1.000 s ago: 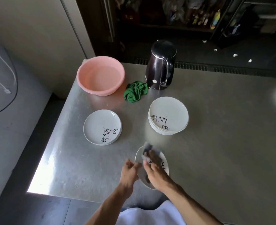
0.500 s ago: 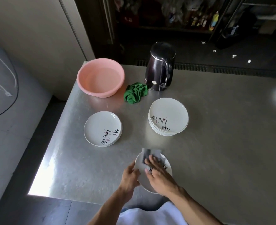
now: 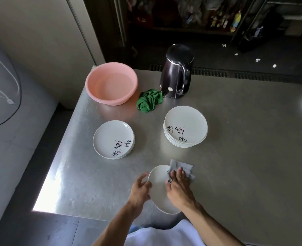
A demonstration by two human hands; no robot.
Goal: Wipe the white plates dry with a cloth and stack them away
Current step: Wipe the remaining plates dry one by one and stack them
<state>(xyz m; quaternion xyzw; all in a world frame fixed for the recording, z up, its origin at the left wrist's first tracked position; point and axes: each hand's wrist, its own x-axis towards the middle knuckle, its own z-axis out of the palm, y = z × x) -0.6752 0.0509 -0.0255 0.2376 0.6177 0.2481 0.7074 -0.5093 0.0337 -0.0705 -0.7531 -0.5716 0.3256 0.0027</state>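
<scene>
A white plate (image 3: pixel 158 183) is tilted above the table's near edge. My left hand (image 3: pixel 140 189) grips its left rim. My right hand (image 3: pixel 177 187) lies flat on a grey cloth (image 3: pixel 184 168) and presses it onto the plate's far right part. A stack of white plates (image 3: pixel 185 126) with black script stands to the right of the middle. A lower pile of white plates (image 3: pixel 113 139) sits to the left of it.
A pink basin (image 3: pixel 111 83) stands at the metal table's (image 3: pixel 244 157) far left corner. A crumpled green cloth (image 3: pixel 149 100) lies beside a dark electric kettle (image 3: pixel 177 71). The table's left edge drops to the floor.
My right hand and the grey cloth have slid to the right across the plate, baring its left half. My left hand keeps its hold on the rim.
</scene>
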